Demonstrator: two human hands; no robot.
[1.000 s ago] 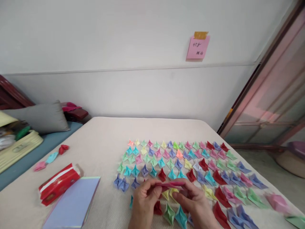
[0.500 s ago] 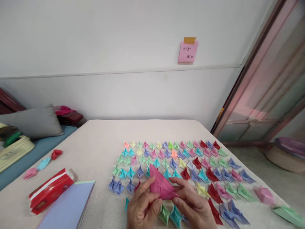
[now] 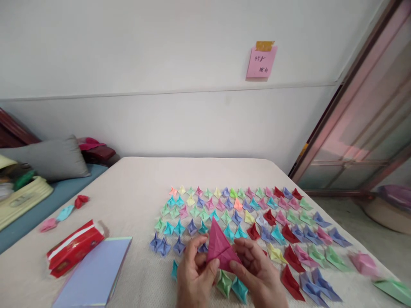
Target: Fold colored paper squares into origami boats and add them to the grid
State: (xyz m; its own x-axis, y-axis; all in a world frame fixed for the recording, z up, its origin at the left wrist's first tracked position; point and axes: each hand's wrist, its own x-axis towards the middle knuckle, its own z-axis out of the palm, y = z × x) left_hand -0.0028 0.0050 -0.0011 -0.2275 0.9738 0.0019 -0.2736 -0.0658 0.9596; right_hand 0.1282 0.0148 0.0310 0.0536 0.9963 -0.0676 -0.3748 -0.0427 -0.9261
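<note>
A creased magenta piece of folded paper [image 3: 220, 247], pointed at the top, is held up between both hands. My left hand [image 3: 196, 269] pinches its lower left corner, thumb in front and fingers behind. At the lower right corner, my right hand [image 3: 257, 267] grips it the same way. Below and between the hands lie a green folded paper piece [image 3: 224, 284] and a teal one [image 3: 239, 291]. Rows of small folded paper pieces in many colours, such as a yellow one [image 3: 276, 254] and a dark red one [image 3: 291, 283], spread over the table behind and beside the hands.
On the left of the cloth-covered table [image 3: 141, 179] lie a stack of coloured paper sheets [image 3: 96, 267] and a red packet [image 3: 75, 249]. Further back are a red [image 3: 81, 201], a light blue [image 3: 65, 212] and a pink folded piece [image 3: 48, 224]. A pink note [image 3: 261, 62] is taped to the wall.
The magenta paper has been turned more upright and faces me. Both thumbs have shifted onto its front near the lower corners. The whole view has moved slightly.
</note>
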